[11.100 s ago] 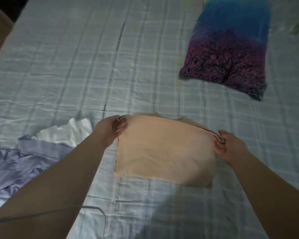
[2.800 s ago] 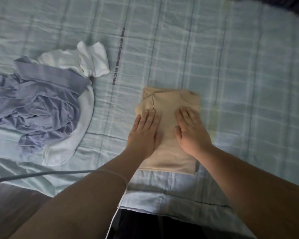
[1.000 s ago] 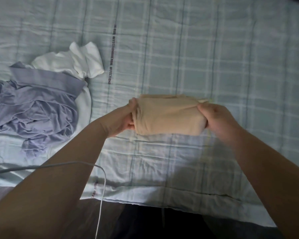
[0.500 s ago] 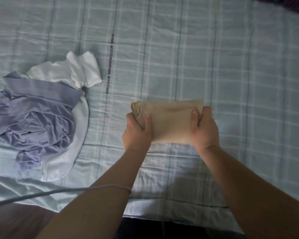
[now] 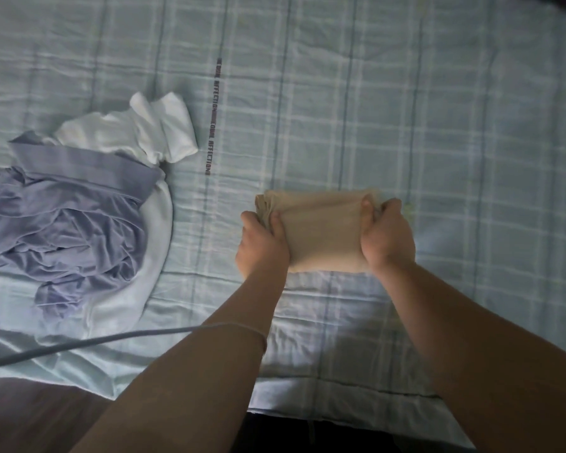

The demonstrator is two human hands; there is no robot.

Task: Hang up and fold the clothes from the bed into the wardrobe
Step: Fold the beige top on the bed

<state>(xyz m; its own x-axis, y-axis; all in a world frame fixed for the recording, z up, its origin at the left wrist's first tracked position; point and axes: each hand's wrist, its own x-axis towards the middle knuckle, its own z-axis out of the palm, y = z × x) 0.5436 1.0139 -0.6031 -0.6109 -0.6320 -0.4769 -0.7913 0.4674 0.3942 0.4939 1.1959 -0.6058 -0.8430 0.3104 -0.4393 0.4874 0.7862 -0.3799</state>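
Since the flat-palmed press a few seconds back, both hands have moved out to the two short ends of the folded beige garment, which is now a shorter, thicker bundle than it was then. Over the last half second almost nothing has shifted: same grip, same spot on the bed.

The left hand holds the bundle's left end, thumb laid on top and fingers curled round the edge and under it. The right hand grips the right end the same way, thumb on top and the other fingers wrapped around the far corner. Both sets of fingers are clamped on the cloth, with the stacked layers showing at the left end.

The bundle sits low over the checked pale blue sheet, near the bed's front edge. Whether it rests on the sheet or is lifted just clear of it, I cannot tell.

Well to the left lies a crumpled purple garment on top of a white garment, both unfolded. A line of printed lettering runs along the sheet between that heap and the bundle. A thin pale cable crosses the left forearm. Dark floor shows at the lower left.
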